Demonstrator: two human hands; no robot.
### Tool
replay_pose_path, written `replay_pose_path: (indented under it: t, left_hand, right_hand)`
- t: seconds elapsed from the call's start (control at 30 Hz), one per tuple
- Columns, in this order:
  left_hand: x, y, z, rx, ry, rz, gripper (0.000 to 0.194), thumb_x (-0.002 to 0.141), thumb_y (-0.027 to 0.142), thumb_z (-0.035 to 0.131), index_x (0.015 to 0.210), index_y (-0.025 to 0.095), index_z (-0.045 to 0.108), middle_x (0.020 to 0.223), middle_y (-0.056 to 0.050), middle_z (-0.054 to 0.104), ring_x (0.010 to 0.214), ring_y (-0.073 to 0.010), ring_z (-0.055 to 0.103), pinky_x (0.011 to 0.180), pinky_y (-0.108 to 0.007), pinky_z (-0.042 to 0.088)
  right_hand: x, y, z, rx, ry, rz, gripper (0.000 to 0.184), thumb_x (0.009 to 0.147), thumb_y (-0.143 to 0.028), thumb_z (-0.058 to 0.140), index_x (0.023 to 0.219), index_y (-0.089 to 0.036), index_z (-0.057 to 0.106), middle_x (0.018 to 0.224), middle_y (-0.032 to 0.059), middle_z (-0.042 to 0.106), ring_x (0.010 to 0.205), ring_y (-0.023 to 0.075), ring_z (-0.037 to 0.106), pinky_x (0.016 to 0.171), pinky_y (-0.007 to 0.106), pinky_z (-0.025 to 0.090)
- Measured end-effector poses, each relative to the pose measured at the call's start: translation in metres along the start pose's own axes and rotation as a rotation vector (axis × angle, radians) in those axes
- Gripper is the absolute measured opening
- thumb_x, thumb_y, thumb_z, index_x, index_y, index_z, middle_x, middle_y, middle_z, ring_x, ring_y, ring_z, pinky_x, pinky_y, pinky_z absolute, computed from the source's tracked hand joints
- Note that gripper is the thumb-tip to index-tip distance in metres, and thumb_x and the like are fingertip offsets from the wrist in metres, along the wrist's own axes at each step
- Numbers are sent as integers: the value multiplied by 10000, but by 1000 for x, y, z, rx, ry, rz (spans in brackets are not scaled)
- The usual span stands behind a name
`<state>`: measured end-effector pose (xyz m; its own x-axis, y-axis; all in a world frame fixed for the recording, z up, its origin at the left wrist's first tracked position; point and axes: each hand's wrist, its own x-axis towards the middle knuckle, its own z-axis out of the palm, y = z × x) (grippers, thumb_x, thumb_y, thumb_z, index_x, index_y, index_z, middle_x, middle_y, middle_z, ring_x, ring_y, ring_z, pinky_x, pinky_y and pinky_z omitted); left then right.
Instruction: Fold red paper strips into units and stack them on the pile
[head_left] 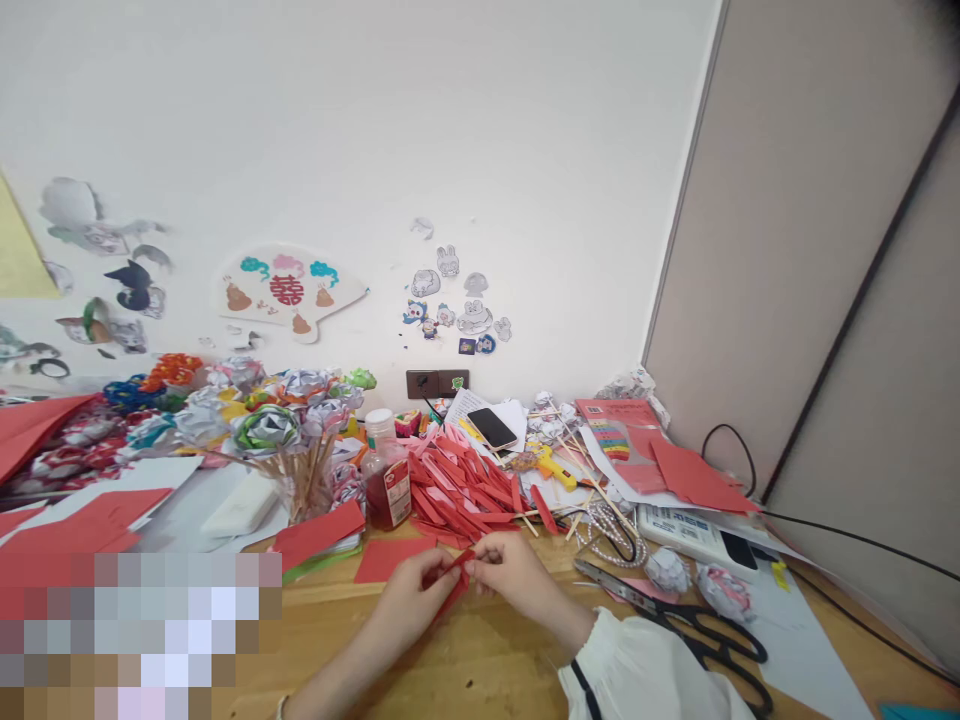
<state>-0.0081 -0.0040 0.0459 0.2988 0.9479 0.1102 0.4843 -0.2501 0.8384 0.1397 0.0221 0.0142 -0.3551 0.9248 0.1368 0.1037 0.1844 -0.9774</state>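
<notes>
At the lower centre of the frame, the left hand (420,592) and right hand (508,575) pinched a narrow, folded strip of red paper (456,590) between their fingertips, above the smooth wooden table (390,650), below a heap of thin, creased red strips (461,480).

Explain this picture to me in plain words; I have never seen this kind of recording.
There is no robot here. A person works with bare hands, and the one picture comes from a camera worn on the head, looking forward and down. The left hand and right hand meet in the middle, pinching a narrow piece of red paper between their fingers. Just beyond, on the wooden table, lies a heap of red strips. A bottle and paper flowers stand left of the heap; a phone lies behind it. Black-handled scissors lie to the right.
</notes>
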Motion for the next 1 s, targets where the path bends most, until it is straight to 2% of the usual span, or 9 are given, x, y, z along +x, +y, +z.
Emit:
replay_pose_path:
  t: [0.17, 0.33, 0.47, 0.57, 0.73, 1.0]
  left_hand:
    - [1, -2, 1, -1, 20, -1, 267, 694, 344, 444, 667, 125, 593, 649, -21, 608, 660, -171, 526, 611, -236, 391]
    - [4, -10, 1, 63, 71, -7, 283, 672, 376, 480, 583, 135, 599, 590, -1, 591, 622, -160, 498, 576, -223, 366]
    - [5, -12, 1, 48, 84, -24, 285, 660, 382, 497, 576, 131, 602, 574, 0, 587, 613, -165, 501, 566, -223, 363]
    - [5, -12, 1, 1, 65, -26, 284, 670, 381, 491, 627, 128, 615, 611, -15, 608, 639, -176, 519, 585, -228, 376]
    - [6, -15, 1, -4, 70, -18, 294, 677, 391, 478, 585, 130, 579, 581, -7, 578, 612, -164, 502, 569, -225, 367]
    - [6, -24, 3, 184, 71, -33, 338, 717, 369, 414, 574, 126, 600, 553, 0, 581, 586, -160, 496, 527, -217, 316]
  right_hand:
    - [-1, -1, 0, -55, 5, -14, 220, 693, -281, 538, 529, -139, 502, 454, -33, 486, 432, 76, 437, 449, 185, 331]
    - [-3, -3, 0, -19, -35, -31, 289, 767, -328, 444, 542, -150, 474, 451, -28, 479, 417, 73, 433, 445, 183, 345]
    - [-4, 0, 2, -55, -40, -44, 275, 781, -328, 432, 569, -154, 451, 456, -34, 475, 417, 71, 437, 433, 175, 342]
    - [-4, 2, 4, -85, -92, -12, 260, 770, -314, 452, 565, -155, 434, 470, -33, 483, 410, 67, 436, 413, 168, 336]
    - [-3, 6, 4, -73, -130, 7, 169, 742, -264, 481, 617, -157, 443, 490, -41, 492, 405, 64, 432, 399, 162, 333]
    - [-4, 10, 2, -280, -78, -42, 175, 755, -189, 426, 582, -167, 427, 495, -40, 495, 452, 81, 462, 446, 177, 328]
